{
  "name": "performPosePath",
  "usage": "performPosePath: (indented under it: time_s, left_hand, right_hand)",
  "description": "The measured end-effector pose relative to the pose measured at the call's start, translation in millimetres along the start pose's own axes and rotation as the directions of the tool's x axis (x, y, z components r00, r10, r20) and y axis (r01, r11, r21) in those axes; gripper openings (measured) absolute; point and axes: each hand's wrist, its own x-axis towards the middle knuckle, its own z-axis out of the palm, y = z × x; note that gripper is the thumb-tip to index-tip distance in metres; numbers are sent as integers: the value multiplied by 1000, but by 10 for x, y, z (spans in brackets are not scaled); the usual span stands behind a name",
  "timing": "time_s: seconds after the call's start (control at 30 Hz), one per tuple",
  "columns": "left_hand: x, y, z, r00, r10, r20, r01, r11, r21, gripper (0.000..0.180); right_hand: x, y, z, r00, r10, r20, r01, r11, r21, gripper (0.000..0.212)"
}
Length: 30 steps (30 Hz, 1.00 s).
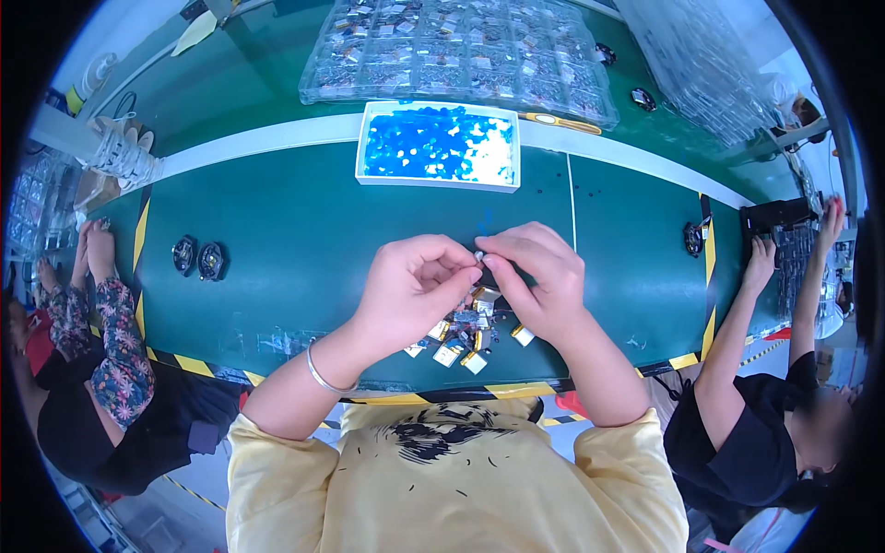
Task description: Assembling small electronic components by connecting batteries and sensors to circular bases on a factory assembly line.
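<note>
"Pinching something, is the right hand (542, 276)?"

"Yes, its thumb and forefinger close on a small pale piece (478, 255). Call that piece the centre of the clock, with twelve pointing away from the person."

"And the left hand (412, 281)?"

"It comes in from the eight o'clock side. Thumb and forefinger tips sit close together right at the piece, the other fingers curled in. I can't tell whether they grip it too; the piece is mostly covered."

"What's at six?"

"A loose cluster of silver-and-yellow parts (474, 361), on the green table (304, 212) just under the hands."

"Twelve?"

"A white open box (438, 185) of small blue pieces (415, 143). Behind it lies a clear compartment tray (334, 95), filled with little parts. An orange-handled tool (564, 123) lies at one o'clock, beside the tray's near edge."

"Out at the sides?"

"Two black round parts (211, 261) side by side at nine, and a black part (693, 239) at three, by the striped tape (709, 267)."
</note>
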Motion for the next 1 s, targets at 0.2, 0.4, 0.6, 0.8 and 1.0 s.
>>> performPosePath:
  time_s: [0.2, 0.4, 0.6, 0.8, 1.0]
  left_hand:
    - [-20, -39, 21, 996, 63, -67, -56, 993, 103, 3]
    - [-26, -16, 21, 975, 220, -25, -192, 898, 395, 4]
    - [30, -63, -8, 994, 56, -93, -49, 995, 82, 2]
    - [76, 2, -38, 994, -35, -107, 40, 998, 45, 6]
    - [112, -34, -110, 984, -122, -132, 107, 987, -121, 15]
  right_hand:
    - [6, -84, 30, 999, -47, -21, 47, 998, -29, 18]
    - [-2, -97, 53, 999, -23, -45, 20, 998, -66, 15]
    - [175, 162, 58, 986, 58, -155, -67, 996, -58, 9]
    - [236, 463, -50, 985, 159, -68, -172, 927, -333, 24]
    - [48, -28, 1, 981, 190, 32, -189, 982, -27, 33]
